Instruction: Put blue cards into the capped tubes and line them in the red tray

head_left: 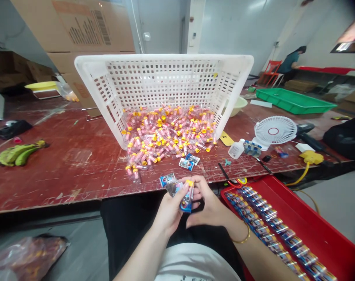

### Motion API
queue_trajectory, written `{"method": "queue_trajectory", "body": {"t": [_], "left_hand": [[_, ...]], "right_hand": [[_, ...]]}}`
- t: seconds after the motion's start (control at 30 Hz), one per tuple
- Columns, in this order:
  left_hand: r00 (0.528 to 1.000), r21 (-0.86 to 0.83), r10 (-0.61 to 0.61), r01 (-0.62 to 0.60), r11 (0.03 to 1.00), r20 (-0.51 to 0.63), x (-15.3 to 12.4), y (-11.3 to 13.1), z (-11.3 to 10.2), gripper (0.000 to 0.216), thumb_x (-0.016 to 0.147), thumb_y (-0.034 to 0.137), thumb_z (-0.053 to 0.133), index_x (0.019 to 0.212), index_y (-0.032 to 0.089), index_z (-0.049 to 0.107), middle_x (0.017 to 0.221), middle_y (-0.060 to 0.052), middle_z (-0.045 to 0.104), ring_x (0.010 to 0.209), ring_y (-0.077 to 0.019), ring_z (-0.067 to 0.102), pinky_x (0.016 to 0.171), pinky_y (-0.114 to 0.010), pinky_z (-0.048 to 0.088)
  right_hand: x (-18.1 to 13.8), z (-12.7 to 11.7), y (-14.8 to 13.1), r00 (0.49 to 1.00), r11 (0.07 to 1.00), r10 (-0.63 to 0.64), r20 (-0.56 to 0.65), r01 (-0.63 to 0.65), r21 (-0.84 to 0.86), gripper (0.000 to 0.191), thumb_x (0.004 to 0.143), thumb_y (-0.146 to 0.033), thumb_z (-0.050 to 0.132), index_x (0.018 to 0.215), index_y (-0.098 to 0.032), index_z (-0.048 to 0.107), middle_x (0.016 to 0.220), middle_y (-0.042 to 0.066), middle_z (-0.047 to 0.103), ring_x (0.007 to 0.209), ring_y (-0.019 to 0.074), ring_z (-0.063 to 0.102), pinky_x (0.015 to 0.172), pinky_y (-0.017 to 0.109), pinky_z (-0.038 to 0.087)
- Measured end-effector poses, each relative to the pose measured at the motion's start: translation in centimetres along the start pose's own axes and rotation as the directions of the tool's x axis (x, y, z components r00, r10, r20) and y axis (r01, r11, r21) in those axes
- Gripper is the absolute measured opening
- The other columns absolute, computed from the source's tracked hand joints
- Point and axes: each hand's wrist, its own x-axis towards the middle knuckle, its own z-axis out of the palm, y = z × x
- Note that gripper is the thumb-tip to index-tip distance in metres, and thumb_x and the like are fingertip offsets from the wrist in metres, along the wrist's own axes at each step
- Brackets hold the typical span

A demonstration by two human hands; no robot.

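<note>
My left hand (168, 208) and my right hand (208, 205) meet above my lap at the table's front edge. Both are closed on a small clear packet with a blue printed card and a yellow cap (187, 196). A second blue card (167, 179) sticks out by my left fingers. A white perforated basket (244, 74) lies tipped on its side, spilling a heap of pink tubes with yellow caps (168, 132) onto the red table (63, 171). Two loose blue cards (189, 161) lie just beyond my hands.
A red tray (309, 222) at my right holds rows of finished packets (271, 226). On the table: bananas (18, 153), small white fan (275, 131), glue bottle (236, 149), scissors (228, 177), green tray (294, 100), yellow plug (312, 157). Another person (293, 61) works far right.
</note>
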Motion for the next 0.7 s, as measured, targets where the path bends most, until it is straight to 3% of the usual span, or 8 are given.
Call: {"method": "queue_trajectory", "body": {"t": [0.07, 0.17, 0.27, 0.4, 0.6, 0.7], "left_hand": [[1.0, 0.002, -0.016, 0.016, 1.0, 0.009, 0.0, 0.2, 0.2, 0.035, 0.07, 0.037, 0.077, 0.091, 0.01, 0.071, 0.083, -0.013, 0.074, 0.077, -0.023, 0.07, 0.066, -0.031, 0.058], [0.998, 0.051, -0.004, 0.0, 0.999, 0.07, -0.5, 0.5, 0.0, 0.034, 0.072, 0.04, 0.074, 0.087, 0.009, 0.072, 0.081, -0.012, 0.074, 0.072, -0.0205, 0.069, 0.064, -0.028, 0.056], [0.993, 0.127, 0.017, -0.032, 0.991, 0.115, -1.3, 0.4, -0.4, 0.032, 0.07, 0.036, 0.077, 0.087, 0.01, 0.072, 0.076, -0.009, 0.073, 0.066, -0.0174, 0.067, 0.064, -0.026, 0.053], [0.993, 0.188, 0.085, -0.1, 0.977, 0.086, -1.9, 0.0, -0.2, 0.027, 0.066, 0.031, 0.08, 0.082, 0.011, 0.073, 0.073, -0.007, 0.073, 0.064, -0.0152, 0.064, 0.065, -0.025, 0.051], [0.991, 0.208, 0.12, -0.129, 0.97, 0.054, -2.0, -0.2, 0.5, 0.025, 0.064, 0.032, 0.08, 0.077, 0.012, 0.073, 0.071, -0.006, 0.072, 0.064, -0.0154, 0.063, 0.065, -0.026, 0.051], [0.988, 0.256, 0.148, -0.154, 0.954, 0.041, -1.9, -0.3, 0.3, 0.027, 0.063, 0.033, 0.08, 0.077, 0.012, 0.072, 0.071, -0.006, 0.071, 0.064, -0.0166, 0.064, 0.063, -0.027, 0.052]], "right_hand": [[-0.8, 0.3, -0.1, 0.997, 0.983, -0.056, -0.047, 0.046, -0.179, 0.089, 0.049, -0.025, 0.088, 0.122, -0.027, 0.036, 0.128, 0.011, 0.046, 0.115, 0.0256, 0.051, 0.095, 0.041, 0.047], [-1.1, 0.6, -0.3, 0.98, 0.954, -0.123, -0.157, 0.073, -0.291, 0.07, 0.06, -0.014, 0.077, 0.115, -0.026, 0.037, 0.12, 0.009, 0.047, 0.106, 0.0226, 0.054, 0.09, 0.038, 0.048], [-0.8, 0.6, -0.5, 0.977, 0.973, -0.145, -0.154, 0.112, -0.202, 0.062, 0.061, -0.008, 0.069, 0.109, -0.026, 0.034, 0.108, 0.006, 0.047, 0.089, 0.0175, 0.056, 0.073, 0.03, 0.05], [-1.0, 1.0, -0.5, 0.976, 0.981, -0.169, -0.136, 0.154, -0.115, 0.061, 0.058, -0.003, 0.064, 0.103, -0.028, 0.03, 0.105, 0.003, 0.044, 0.078, 0.0132, 0.051, 0.059, 0.024, 0.044], [-1.3, 1.1, -0.5, 0.972, 0.983, -0.169, -0.162, 0.156, -0.091, 0.062, 0.058, -0.001, 0.063, 0.102, -0.029, 0.029, 0.104, 0.002, 0.042, 0.075, 0.0122, 0.049, 0.053, 0.021, 0.039], [-1.2, 0.6, -0.7, 0.975, 0.986, -0.166, -0.145, 0.16, -0.051, 0.06, 0.059, -0.008, 0.071, 0.102, -0.027, 0.034, 0.103, 0.003, 0.046, 0.081, 0.0146, 0.052, 0.063, 0.026, 0.046]]}}
